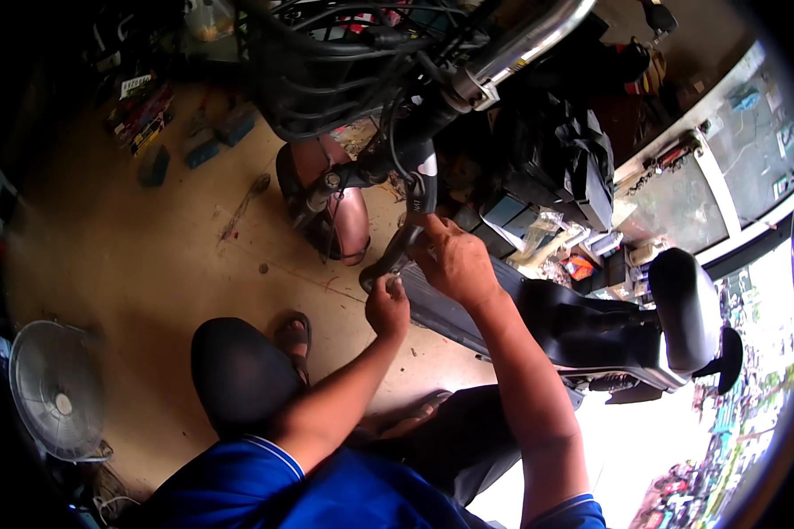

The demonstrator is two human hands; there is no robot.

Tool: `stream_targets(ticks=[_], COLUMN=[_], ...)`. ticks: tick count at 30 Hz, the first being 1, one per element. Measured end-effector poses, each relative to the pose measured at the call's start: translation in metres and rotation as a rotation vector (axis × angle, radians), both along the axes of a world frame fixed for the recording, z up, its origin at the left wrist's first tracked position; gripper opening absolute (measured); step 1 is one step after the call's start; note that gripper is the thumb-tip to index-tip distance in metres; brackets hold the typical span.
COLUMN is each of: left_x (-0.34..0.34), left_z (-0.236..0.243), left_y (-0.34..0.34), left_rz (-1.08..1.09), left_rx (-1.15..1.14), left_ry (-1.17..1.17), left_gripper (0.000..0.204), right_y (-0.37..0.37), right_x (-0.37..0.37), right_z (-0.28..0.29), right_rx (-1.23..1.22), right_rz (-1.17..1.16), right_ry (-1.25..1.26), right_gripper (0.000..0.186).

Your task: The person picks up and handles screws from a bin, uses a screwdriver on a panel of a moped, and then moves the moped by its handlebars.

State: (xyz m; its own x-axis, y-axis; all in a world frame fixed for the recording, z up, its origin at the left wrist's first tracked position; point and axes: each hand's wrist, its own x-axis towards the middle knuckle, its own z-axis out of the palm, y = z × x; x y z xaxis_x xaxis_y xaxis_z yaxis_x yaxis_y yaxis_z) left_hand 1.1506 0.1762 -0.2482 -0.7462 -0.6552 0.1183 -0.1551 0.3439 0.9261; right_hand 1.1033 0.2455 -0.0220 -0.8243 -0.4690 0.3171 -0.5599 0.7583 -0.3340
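Observation:
An electric bike stands before me, with a dark curved frame tube (400,249) running from its steering column down to the footboard (441,304). My right hand (457,263) is closed at the upper part of this tube, its fingertips pressed against it just under the column. Lower down, by the tube's bend, my left hand (388,306) is closed with thumb and fingers together; whatever lies between them is too small or hidden to make out. The reddish-brown front mudguard (353,220) and a black wire basket (326,84) are beyond my hands.
A silver handlebar stem (534,40) rises at the top. The bike's black seat (582,322) and backrest (682,309) extend right. Blue blocks (201,150) lie on the floor at far left, and a fan (59,392) stands near left. Glass cabinets (679,203) are at right.

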Motion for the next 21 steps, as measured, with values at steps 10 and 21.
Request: stream_targets(ticks=[10,21], left_x=[-0.018,-0.023], left_z=[0.054,0.067], left_y=[0.014,0.007], left_rz=[-0.609,-0.482], left_rx=[2.448,2.599], left_ry=[0.547,0.621], left_gripper=[0.027,0.026], right_y=[-0.002,-0.029], right_x=[0.009,-0.005], right_z=[0.021,0.049], right_rx=[0.13,0.364], right_rz=[-0.083,0.006], right_ry=[-0.106,-0.198], right_gripper=[0.031,0.021])
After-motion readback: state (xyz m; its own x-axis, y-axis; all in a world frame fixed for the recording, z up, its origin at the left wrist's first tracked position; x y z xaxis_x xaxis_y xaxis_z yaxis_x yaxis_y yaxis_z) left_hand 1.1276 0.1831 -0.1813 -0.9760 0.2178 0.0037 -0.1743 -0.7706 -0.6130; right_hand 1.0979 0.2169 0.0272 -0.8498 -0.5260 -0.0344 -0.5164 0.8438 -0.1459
